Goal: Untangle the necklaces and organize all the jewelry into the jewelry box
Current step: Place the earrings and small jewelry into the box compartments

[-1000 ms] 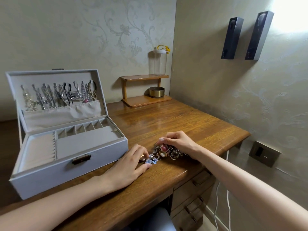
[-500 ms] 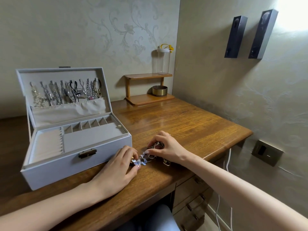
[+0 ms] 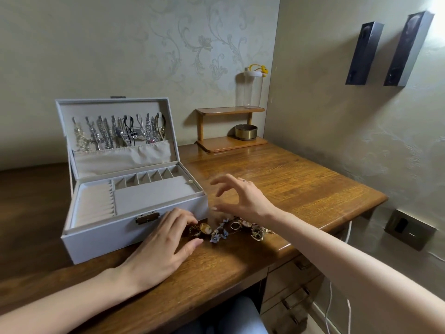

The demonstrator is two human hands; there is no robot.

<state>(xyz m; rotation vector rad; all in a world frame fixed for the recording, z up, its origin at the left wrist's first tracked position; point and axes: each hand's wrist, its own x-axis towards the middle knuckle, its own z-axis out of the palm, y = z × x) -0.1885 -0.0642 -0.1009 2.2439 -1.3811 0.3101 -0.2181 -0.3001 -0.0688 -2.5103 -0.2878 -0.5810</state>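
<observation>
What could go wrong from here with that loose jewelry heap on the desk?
1. The heap of gold rings and blue flower pieces lies close to the brown wooden desk front edge. A sweep from the right hand, hovering open above it, could push some off.
2. The pieces lie touching one another beside the left hand, so lifting one may drag its neighbours along.

The jewelry box (image 3: 101, 239) is pale grey, the worktop (image 3: 277, 179) warm brown wood, the wallpaper (image 3: 192, 44) beige with floral scrolls.
</observation>
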